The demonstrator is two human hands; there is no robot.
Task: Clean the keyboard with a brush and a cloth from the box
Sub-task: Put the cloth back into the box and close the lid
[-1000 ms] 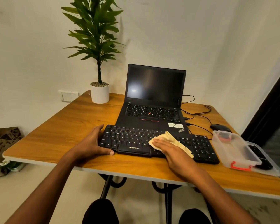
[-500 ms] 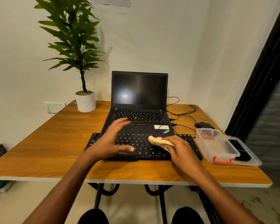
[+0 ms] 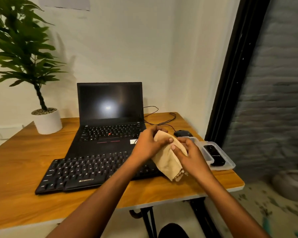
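Cloth (image 3: 169, 158) now lifted off ZEBRONICS keyboard (image 3: 86, 170)

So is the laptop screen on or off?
It looks off: the laptop screen is dark, showing only a pale, blurry spot of light that looks like a reflection.

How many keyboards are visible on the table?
2: the standalone black keyboard at the table's near edge, and the laptop's built-in keyboard directly behind it. The hands hide the standalone keyboard's right end.

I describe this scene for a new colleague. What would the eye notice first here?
First, both hands, left and right, hold a beige cloth above the right end of the black keyboard. Behind it stands an open laptop with a dark screen, and a potted plant fills the table's far left corner.
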